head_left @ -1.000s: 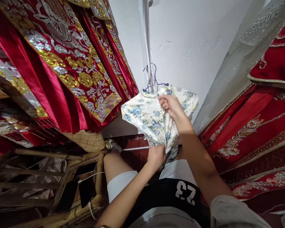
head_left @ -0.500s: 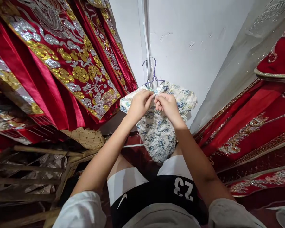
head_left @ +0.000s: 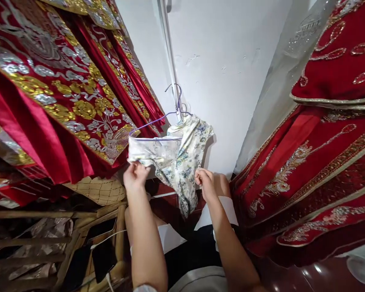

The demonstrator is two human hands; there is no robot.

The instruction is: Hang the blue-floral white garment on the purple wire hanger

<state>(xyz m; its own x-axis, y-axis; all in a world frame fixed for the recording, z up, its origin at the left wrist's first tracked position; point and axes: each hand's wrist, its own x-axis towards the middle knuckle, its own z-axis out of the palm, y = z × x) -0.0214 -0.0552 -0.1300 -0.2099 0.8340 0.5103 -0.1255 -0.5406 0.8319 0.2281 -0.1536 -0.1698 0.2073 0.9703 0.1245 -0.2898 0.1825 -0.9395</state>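
A white floral shirt [head_left: 182, 154] with blue and yellow-green print hangs in front of me from a thin purple hanger [head_left: 153, 121]. The hanger's left arm and lower bar are uncovered, with the cloth drooping beneath them. My left hand [head_left: 136, 175] pinches the shirt's edge under the hanger's left end. On the other side, my right hand [head_left: 205, 181] has its fingers closed on the shirt's front edge, lower down. The shirt narrows to a twisted, bunched hem between my knees.
Red garments with gold and silver sequins [head_left: 88, 93] hang at the left. More red beaded garments [head_left: 331, 142] hang at the right. A metal pole [head_left: 168, 52] runs along the white wall. Phones [head_left: 103, 259] with cables lie on a bamboo seat [head_left: 121, 231] at lower left.
My hands have parted from the shirt's neck front, both moving lower, the left one outward. The shirt has turned and slipped off the hanger's left arm. The view has shifted right.
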